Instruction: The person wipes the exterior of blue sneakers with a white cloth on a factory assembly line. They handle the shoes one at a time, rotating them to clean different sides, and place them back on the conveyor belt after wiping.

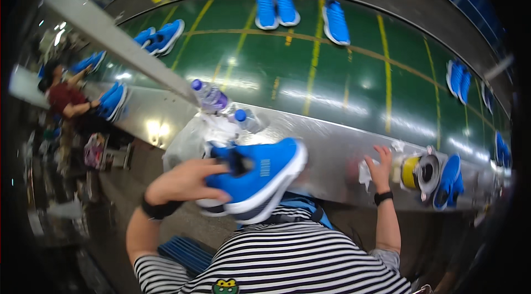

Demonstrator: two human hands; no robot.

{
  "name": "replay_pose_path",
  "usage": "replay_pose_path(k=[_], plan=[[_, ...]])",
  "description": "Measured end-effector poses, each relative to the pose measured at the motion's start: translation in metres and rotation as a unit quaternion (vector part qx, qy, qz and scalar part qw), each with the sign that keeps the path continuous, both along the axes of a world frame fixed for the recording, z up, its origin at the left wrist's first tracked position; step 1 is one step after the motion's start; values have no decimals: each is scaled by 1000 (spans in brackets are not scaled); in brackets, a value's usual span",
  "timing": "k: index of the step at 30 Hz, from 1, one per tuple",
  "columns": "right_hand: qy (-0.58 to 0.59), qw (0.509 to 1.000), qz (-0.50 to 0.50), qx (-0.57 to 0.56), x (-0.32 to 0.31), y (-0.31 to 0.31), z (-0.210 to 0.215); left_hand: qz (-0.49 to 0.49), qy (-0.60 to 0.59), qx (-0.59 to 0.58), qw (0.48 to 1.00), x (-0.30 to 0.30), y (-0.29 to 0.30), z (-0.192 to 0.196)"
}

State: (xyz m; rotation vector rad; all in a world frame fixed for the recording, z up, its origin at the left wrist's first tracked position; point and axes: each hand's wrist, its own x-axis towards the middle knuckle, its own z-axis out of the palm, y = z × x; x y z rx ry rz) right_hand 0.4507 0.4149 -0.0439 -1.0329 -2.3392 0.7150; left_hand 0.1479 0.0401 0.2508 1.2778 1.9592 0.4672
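My left hand (185, 183) is closed round the heel and collar of a blue sneaker (263, 175) with a white sole, held over the near metal ledge with its toe to the right. Part of a second sole (211, 205) shows beneath that hand. Farther right, my right hand (380, 168) is raised over the ledge with its fingers apart. Beside its thumb is a crumpled white piece (364, 175), perhaps tissue or cloth; I cannot tell whether they touch. Close by are a yellow round container (410, 172) and a metal dish (437, 168).
A green belt (265, 73) with yellow lines carries several blue sneakers (336, 22). Bottles (209, 96) and a plastic bag (185, 142) sit on the ledge (326, 144). More blue shoes (447, 182) stand right. A slanted post (119, 45) crosses the left, near a co-worker (69, 97).
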Motion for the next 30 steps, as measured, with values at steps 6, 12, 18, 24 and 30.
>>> replay_pose_path(k=[6,12,18,24,30], plan=[[192,940,123,-252,-46,-83,91,-27,210,168,963,81,109,-148],[50,973,201,-101,-53,-131,54,-84,203,120,968,86,105,-204],[119,985,102,-72,-63,-125,98,126,541,213,804,-115,62,-99],[155,962,193,-115,-155,-162,133,142,448,17,883,-189,31,-139],[119,941,259,-183,-203,-197,134,143,274,158,938,-166,-51,-75]])
